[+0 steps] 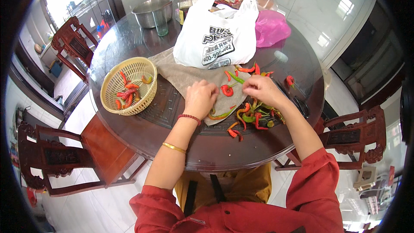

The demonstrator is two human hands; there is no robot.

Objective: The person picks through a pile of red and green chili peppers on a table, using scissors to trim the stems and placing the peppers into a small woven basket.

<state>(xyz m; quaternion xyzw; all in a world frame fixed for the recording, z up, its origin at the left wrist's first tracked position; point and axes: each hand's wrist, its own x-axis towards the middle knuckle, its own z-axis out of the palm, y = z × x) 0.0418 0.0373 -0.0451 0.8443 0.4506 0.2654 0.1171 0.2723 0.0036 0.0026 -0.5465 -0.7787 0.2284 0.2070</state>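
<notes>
Several peppers [249,118] lay near the right hand [264,90], fingers narrowed; the left hand [201,99] curled its fingers; what either held was unclear; light pinches probably suited best.

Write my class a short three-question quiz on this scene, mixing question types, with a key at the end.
1. Multiple choice: Which arm wears the gold bangle? A) left B) right C) both
2. True or false: The yellow basket stands to the right of the white plastic bag.
3. Fill in the blank: The right hand is beside a scatter of red and green ____.

Key:
1. A, the left arm.
2. False; the yellow basket stands to the left of the white plastic bag.
3. Peppers.
</notes>
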